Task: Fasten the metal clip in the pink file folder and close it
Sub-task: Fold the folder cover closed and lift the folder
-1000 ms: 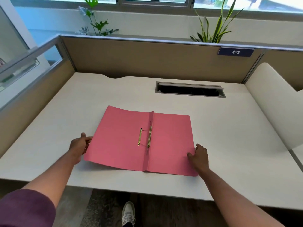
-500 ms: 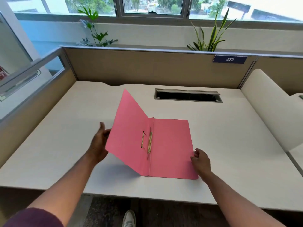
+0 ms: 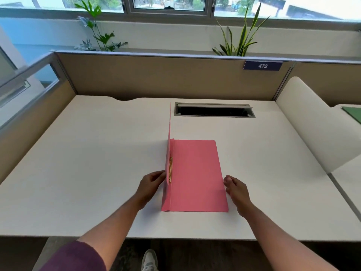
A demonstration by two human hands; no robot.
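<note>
The pink file folder (image 3: 197, 173) lies near the front of the white desk (image 3: 88, 163). Its right half rests flat. Its left cover (image 3: 169, 133) stands almost upright, seen edge-on. The gold metal clip (image 3: 171, 172) runs along the spine, partly hidden behind the raised cover. My left hand (image 3: 151, 185) grips the lower part of the raised cover from its left side. My right hand (image 3: 235, 189) rests with curled fingers against the right edge of the flat half, pinning it to the desk.
A rectangular cable slot (image 3: 214, 110) is cut into the desk behind the folder. Beige partition walls (image 3: 156, 77) close the back and left. A white curved divider (image 3: 316, 122) stands at the right. The desk's front edge runs under my forearms.
My left hand has swung the left cover up from flat on the desk to nearly vertical. The right hand stayed on the folder's right edge.
</note>
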